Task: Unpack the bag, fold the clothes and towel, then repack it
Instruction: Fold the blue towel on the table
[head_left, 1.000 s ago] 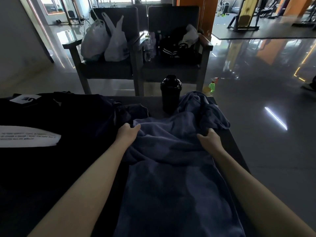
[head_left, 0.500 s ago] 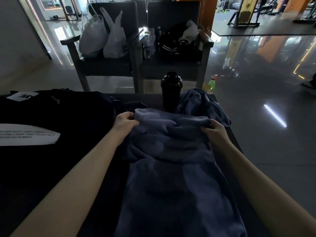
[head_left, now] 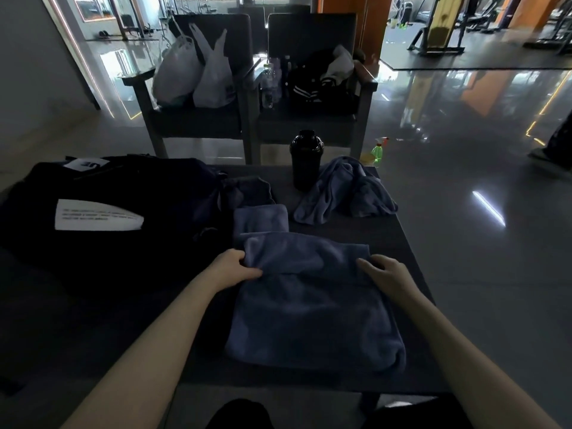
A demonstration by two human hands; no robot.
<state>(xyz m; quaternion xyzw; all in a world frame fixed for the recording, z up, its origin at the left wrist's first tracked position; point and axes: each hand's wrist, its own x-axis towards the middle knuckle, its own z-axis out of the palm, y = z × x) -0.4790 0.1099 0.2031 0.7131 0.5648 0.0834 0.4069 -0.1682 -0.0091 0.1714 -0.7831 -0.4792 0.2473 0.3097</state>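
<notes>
Slate-blue towel (head_left: 312, 314), black bag (head_left: 102, 218)

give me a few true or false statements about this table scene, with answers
The left hand grips the blue towel. True.
The black shaker bottle lies on its side. False: it stands upright on the table.
A crumpled blue garment lies right of the bottle. True.
The white plastic bags sit on the floor. False: they sit on a chair.
The right hand holds the bottle. False: it rests on the towel's right edge.
</notes>
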